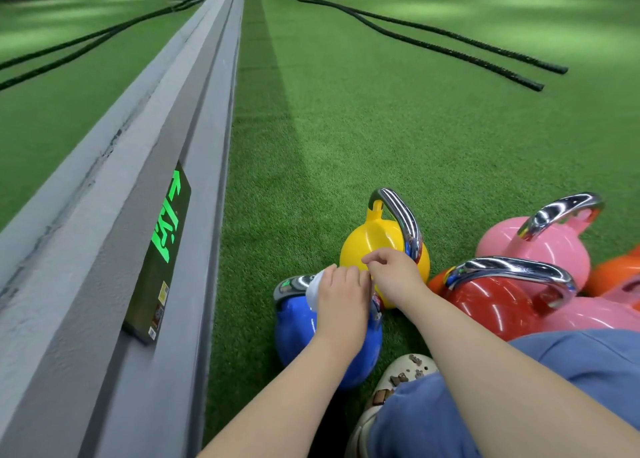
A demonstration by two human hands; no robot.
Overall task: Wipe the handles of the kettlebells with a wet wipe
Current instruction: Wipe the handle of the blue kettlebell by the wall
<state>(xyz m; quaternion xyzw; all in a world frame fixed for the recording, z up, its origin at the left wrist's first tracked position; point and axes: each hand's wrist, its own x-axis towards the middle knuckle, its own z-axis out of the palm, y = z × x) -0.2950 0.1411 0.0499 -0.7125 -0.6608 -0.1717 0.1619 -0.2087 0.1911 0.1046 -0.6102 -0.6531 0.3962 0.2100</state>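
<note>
Forearms enter from 6 o'clock. Left hand [341, 298] curls over the chrome handle of the blue kettlebell [301, 333], gripping a white wet wipe [316, 289] against it. Right hand [394, 274] sits just beside it at 3 o'clock, fingers loosely curled; whether it holds anything cannot be told. Yellow kettlebell [377, 243] stands at 12 o'clock of the hands, red kettlebell [491, 302] and pink kettlebell [550, 250] at 3 o'clock, all on green turf [381, 128]. Grey wall base [138, 215] with a lit exit sign [166, 229] runs at 9 o'clock.
</note>
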